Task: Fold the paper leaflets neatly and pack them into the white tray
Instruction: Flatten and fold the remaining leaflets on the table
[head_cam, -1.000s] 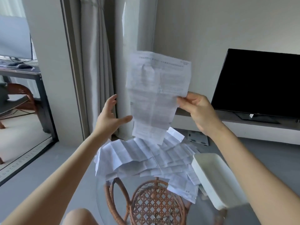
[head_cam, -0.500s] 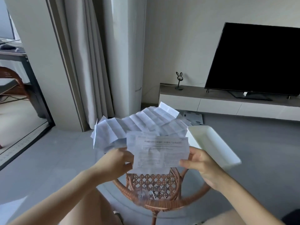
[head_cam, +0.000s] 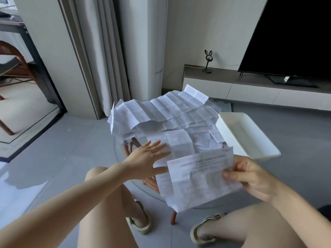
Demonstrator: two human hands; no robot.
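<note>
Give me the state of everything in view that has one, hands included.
Held leaflet: looks folded over once, held in the air.
Right hand: pinches that leaflet's right edge.
Left hand: open, fingers spread, holding nothing.
Leaflet pile: unfolded, creased, loose.
Tray: upright, empty.
Television: screen dark.

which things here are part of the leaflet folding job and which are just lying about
Job: white printed paper leaflet in the right hand; pile of creased white leaflets; white rectangular plastic tray.
Lying about: black flat television; small black rabbit-eared stand; grey curtain.
</note>
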